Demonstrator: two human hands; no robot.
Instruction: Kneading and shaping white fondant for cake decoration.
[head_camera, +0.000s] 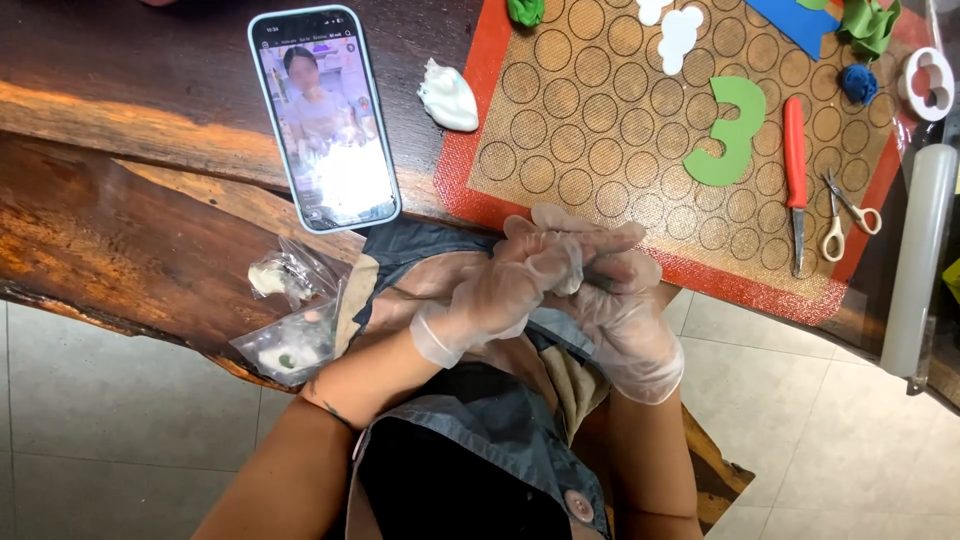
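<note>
Two gloved hands, left hand (500, 290) and right hand (625, 310), are pressed together around a small dark lump (597, 283), seemingly soft, light and best pinched gently.

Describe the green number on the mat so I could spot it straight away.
Find the brown baking mat with printed circles and a red border, on the dark wooden table. Towards its right side, just left of the red-handled knife, lies the green number. It is the only flat, number-shaped piece; the other green bits are crumpled lumps at the mat's top.
</note>
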